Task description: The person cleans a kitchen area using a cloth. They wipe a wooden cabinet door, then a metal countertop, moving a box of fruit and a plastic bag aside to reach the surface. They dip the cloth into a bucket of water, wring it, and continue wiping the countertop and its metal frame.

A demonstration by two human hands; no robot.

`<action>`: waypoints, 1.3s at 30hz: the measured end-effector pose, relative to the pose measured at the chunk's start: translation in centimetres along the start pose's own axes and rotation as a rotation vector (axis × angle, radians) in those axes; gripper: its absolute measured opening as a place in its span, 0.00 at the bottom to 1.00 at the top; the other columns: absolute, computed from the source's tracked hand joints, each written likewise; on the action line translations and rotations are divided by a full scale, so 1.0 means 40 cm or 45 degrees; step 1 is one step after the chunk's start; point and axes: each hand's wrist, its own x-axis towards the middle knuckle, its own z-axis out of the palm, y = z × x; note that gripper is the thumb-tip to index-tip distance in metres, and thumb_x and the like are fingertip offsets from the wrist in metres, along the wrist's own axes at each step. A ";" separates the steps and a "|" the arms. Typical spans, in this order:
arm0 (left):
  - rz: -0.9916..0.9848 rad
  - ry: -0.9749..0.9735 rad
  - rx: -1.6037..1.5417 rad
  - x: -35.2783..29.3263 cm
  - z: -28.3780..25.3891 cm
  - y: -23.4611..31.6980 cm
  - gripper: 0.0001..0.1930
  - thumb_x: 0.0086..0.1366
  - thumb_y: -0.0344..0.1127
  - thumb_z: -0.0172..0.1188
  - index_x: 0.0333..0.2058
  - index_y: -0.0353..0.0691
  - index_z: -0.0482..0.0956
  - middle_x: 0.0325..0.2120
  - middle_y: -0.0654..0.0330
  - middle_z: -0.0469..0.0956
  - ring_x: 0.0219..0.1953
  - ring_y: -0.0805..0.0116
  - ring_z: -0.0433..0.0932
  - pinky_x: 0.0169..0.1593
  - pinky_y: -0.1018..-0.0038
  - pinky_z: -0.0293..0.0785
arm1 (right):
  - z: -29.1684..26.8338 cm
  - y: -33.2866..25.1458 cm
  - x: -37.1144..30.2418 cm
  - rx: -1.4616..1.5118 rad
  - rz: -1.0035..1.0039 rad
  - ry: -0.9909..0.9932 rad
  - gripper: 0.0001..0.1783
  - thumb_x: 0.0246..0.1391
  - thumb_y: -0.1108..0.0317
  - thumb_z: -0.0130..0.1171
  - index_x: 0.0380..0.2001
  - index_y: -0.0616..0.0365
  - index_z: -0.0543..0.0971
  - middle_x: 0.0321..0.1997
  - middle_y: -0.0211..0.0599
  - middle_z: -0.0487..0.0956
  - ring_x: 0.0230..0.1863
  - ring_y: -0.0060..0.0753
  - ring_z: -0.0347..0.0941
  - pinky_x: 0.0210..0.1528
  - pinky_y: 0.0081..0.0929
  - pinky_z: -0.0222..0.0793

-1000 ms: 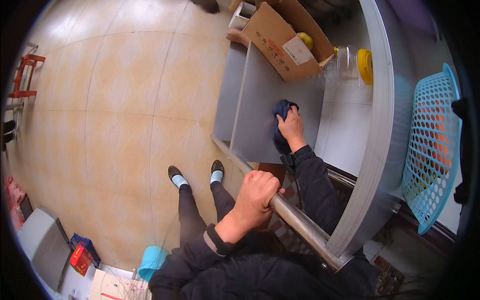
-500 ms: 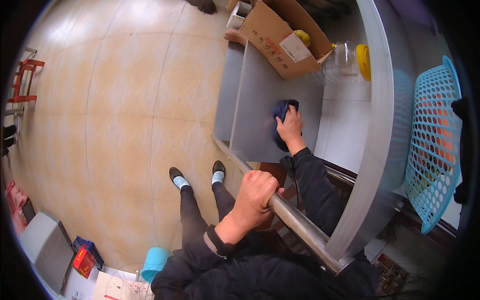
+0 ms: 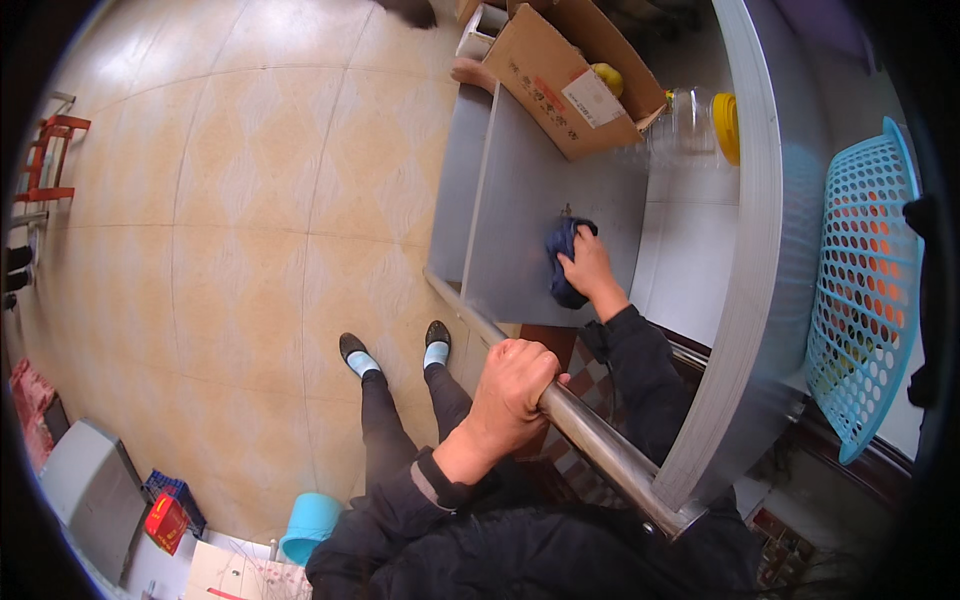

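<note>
My left hand (image 3: pixel 512 397) is wrapped around a round metal pole (image 3: pixel 605 443) that slants across the front of a shelving unit. Inside the unit, my right hand (image 3: pixel 592 268) grips a bunched dark blue cloth (image 3: pixel 565 277) and presses it on the smooth grey shelf board (image 3: pixel 520 210). Just beyond the cloth a small brownish mark (image 3: pixel 566 210) shows on the board. My right forearm passes behind the pole and the pale upper board (image 3: pixel 755 240).
An open cardboard box (image 3: pixel 545 75) with yellowish fruit and a clear plastic jar (image 3: pixel 690 125) with a yellow lid stand at the shelf's far end. A light blue perforated basket (image 3: pixel 865 290) sits at the right. On the tiled floor is a turquoise bucket (image 3: pixel 312 522).
My right hand has slid the cloth a little nearer, uncovering the small mark on the board. My left hand keeps its hold on the pole.
</note>
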 end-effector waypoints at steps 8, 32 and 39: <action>0.005 -0.003 0.008 0.000 -0.002 -0.004 0.11 0.54 0.28 0.63 0.26 0.39 0.67 0.24 0.57 0.67 0.31 0.56 0.71 0.40 0.65 0.63 | -0.086 0.123 0.031 -0.132 0.751 0.199 0.31 0.52 0.45 0.59 0.50 0.60 0.78 0.67 0.48 0.62 0.69 0.63 0.49 0.61 0.69 0.51; -0.022 -0.009 -0.002 0.001 0.000 -0.003 0.11 0.54 0.29 0.64 0.26 0.40 0.67 0.24 0.58 0.67 0.31 0.56 0.71 0.41 0.64 0.63 | 0.016 -0.078 -0.026 -0.246 0.119 0.160 0.26 0.57 0.62 0.57 0.59 0.50 0.69 0.65 0.31 0.62 0.61 0.53 0.57 0.50 0.61 0.65; -0.009 0.028 -0.011 -0.004 0.005 -0.008 0.11 0.55 0.30 0.63 0.26 0.40 0.67 0.23 0.58 0.67 0.31 0.57 0.71 0.41 0.64 0.63 | 0.036 -0.051 0.034 -0.230 0.092 0.285 0.26 0.54 0.66 0.56 0.57 0.52 0.70 0.63 0.31 0.64 0.58 0.48 0.62 0.49 0.55 0.68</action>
